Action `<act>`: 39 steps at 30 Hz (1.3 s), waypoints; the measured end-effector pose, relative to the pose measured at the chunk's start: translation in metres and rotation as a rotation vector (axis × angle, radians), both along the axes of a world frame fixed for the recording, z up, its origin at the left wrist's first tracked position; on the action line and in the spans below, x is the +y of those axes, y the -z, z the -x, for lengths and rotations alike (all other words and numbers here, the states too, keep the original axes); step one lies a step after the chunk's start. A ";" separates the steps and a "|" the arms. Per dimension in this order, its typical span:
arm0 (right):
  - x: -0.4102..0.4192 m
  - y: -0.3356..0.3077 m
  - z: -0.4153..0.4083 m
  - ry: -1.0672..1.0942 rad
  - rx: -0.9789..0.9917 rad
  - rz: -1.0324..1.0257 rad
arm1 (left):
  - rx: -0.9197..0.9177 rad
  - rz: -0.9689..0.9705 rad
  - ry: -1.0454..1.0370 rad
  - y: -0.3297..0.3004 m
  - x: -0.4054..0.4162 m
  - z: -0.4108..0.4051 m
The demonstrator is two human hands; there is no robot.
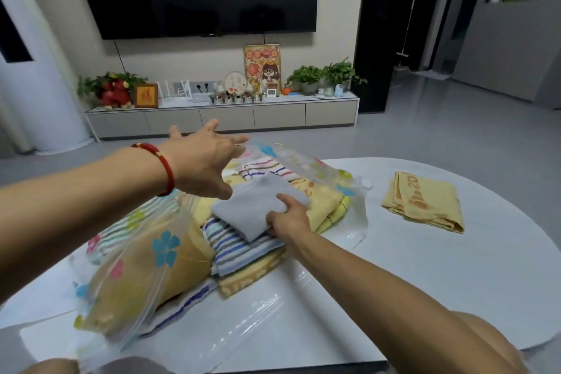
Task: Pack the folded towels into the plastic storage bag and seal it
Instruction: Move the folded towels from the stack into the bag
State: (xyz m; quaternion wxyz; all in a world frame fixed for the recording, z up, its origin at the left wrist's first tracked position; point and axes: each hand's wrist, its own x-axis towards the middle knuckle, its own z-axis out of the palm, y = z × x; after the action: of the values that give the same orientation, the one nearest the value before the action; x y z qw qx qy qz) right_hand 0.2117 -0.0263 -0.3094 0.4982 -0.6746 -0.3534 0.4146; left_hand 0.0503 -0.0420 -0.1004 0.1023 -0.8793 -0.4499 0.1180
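A clear plastic storage bag (pixel 142 255) with coloured flower prints lies open on the white table (pixel 425 276). Inside it are stacked folded towels: yellow ones, a blue-striped one (pixel 233 247) and a multicolour striped one (pixel 261 167). A grey folded towel (pixel 258 206) lies on top of the stack. My right hand (pixel 290 217) grips the grey towel's near corner. My left hand (pixel 206 161), with a red bracelet on the wrist, has its fingers spread and holds up the bag's upper flap (pixel 303 161). One yellow folded towel (pixel 425 202) lies outside the bag, to the right.
The table's curved far edge (pixel 455 162) is just beyond the loose yellow towel. Behind it are grey floor, a low TV cabinet (pixel 224 120) with plants and ornaments, and a large wall screen. A white column stands at the left.
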 end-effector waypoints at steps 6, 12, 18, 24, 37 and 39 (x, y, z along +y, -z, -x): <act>-0.033 -0.012 -0.031 -0.091 -0.200 0.028 | -0.048 -0.027 0.034 0.020 0.000 -0.009; -0.088 0.008 -0.146 0.288 -0.468 0.130 | -0.133 -0.117 0.152 0.048 0.008 -0.034; -0.086 0.036 -0.281 0.673 -0.794 0.275 | -0.078 -0.177 0.189 0.071 0.022 -0.068; -0.064 0.054 -0.331 0.674 -0.719 0.410 | -0.113 -0.214 0.198 0.085 0.037 -0.079; -0.099 0.021 -0.309 0.431 -0.209 0.270 | -0.077 -0.520 0.142 0.110 -0.005 -0.043; -0.118 0.017 -0.297 0.418 0.081 0.255 | -0.072 -0.531 0.103 0.111 -0.009 -0.030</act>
State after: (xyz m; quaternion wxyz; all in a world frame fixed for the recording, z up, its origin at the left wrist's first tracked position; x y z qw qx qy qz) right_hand 0.5085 -0.1448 -0.3267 0.4978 -0.7731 -0.1308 0.3705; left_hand 0.0800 -0.0512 -0.2115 0.3188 -0.8471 -0.4231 -0.0408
